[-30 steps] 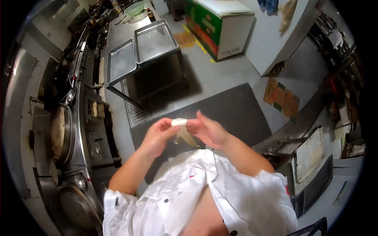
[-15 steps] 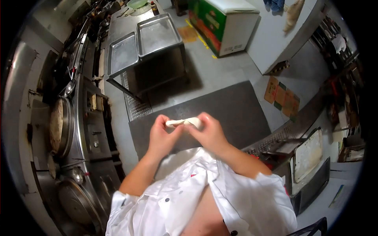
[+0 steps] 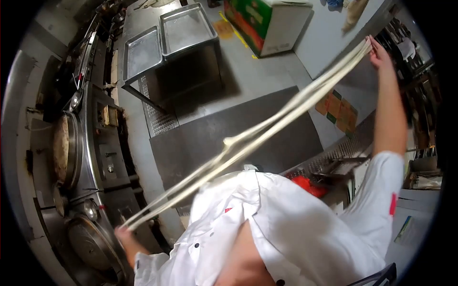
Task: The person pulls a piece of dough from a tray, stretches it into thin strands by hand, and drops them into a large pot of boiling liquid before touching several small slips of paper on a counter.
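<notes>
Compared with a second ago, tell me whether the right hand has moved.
Yes. The right hand has swung up and right, off the floor mat toward the wall, stretching the dough.

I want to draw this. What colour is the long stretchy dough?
Pale cream, nearly white. The dough shows best in the head view.

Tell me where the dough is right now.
In the head view the dough strands run diagonally across the middle, from the left hand low by the stove to the right hand raised at upper right, above the dark floor mat.
</notes>
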Demonstrator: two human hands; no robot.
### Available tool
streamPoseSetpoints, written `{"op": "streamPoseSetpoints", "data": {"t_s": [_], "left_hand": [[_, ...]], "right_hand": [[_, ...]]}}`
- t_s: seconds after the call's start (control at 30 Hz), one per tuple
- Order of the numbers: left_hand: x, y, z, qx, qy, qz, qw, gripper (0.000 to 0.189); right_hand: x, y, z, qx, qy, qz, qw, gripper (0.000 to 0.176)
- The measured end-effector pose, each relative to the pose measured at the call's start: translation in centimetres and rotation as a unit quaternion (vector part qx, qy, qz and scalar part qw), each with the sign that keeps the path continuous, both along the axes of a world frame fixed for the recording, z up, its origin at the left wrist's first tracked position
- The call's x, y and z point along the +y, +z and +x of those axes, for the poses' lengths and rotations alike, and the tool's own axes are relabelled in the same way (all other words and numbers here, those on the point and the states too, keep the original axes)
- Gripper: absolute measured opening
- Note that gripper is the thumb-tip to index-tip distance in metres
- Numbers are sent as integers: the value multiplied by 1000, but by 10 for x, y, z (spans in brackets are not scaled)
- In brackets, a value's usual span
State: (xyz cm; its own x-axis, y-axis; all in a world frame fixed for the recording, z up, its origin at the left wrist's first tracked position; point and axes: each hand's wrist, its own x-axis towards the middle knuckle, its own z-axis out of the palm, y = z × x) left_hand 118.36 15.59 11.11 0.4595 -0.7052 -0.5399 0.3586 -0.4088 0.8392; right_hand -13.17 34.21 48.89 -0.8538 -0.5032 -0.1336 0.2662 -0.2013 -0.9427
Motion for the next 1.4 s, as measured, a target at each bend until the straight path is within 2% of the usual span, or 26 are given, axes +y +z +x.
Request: {"op": "streamPoseSetpoints", "data": {"t_s": [0.07,0.17,0.27,0.3,0.33,0.4,0.5,0.53,0.6,0.67,0.7,0.77,0.83,0.9,0.93,1.0,1.03,1.07,1.1,1.17,1.2,1.23,1.3,1.33,1.37,1.4], "left_hand": [[19,92,67,-237,54,-66,968,29],[34,141,109,-342,142,-21,929,27],[38,87,102,-400,70,89,909,27],[36,43,100,-442,-18,131,887,28],[33,-14,97,-549,-268,108,784,28],[-6,-93,-41,-237,-101,150,955,26],[-24,-137,-282,143,-132,152,969,22],[-1,-53,-397,160,-194,150,956,14],[38,30,-489,247,-291,190,904,15],[43,81,-480,215,-311,183,907,16],[31,60,-435,167,-281,182,927,18],[-5,-8,-280,1,-185,189,964,19],[-32,-27,-93,-104,-24,125,986,17],[-45,18,55,-193,51,75,977,23],[-45,94,32,-145,121,48,981,23],[-56,149,109,-129,-2,-12,992,21],[-66,167,85,-190,30,-33,981,18],[-77,189,49,-129,32,-98,986,16],[-89,212,27,-168,-1,-32,985,21],[-89,271,-132,-173,63,-51,982,29],[-95,279,-151,-205,-76,18,976,30],[-106,254,-143,-430,-250,-53,866,27],[-99,254,-233,-577,-368,-162,711,27],[-107,195,-232,-697,-432,-100,563,22],[-85,220,-269,-546,-503,-190,642,24],[-87,205,-271,-509,-627,-158,568,25]], "right_hand": [[9,7,-43,-15,-23,107,994,29],[-21,-7,-33,-50,-9,76,996,26],[-34,-29,-25,-27,-6,17,999,25],[-33,-28,-24,-2,-24,8,1000,24],[-29,-26,-22,22,-44,-1,999,24],[-13,-21,-37,20,-77,-22,997,25],[20,8,-52,37,-174,-94,980,31],[30,23,-35,53,-185,-76,978,35],[58,27,-60,54,-204,-108,971,29],[68,34,-48,60,-246,-110,961,29],[74,32,-43,63,-288,-108,949,29],[84,22,-47,46,-294,-89,950,28],[83,6,-50,26,-316,-57,947,27],[75,-7,-47,28,-265,-31,963,27],[67,-14,-49,33,-195,-16,980,29],[31,-16,-25,26,-139,-37,989,31],[9,-13,-2,34,-104,-55,993,33],[-10,-9,20,42,-64,-74,994,34],[-20,-10,36,49,-13,-103,993,37],[-48,8,135,79,48,-147,985,45],[-60,18,186,87,67,-136,985,46],[-72,13,217,84,185,-214,955,49],[-97,4,278,45,433,-316,843,57],[-110,3,330,38,400,-301,865,59],[-124,1,381,30,366,-284,886,60],[-140,-4,420,-1,366,-265,892,61]]}}
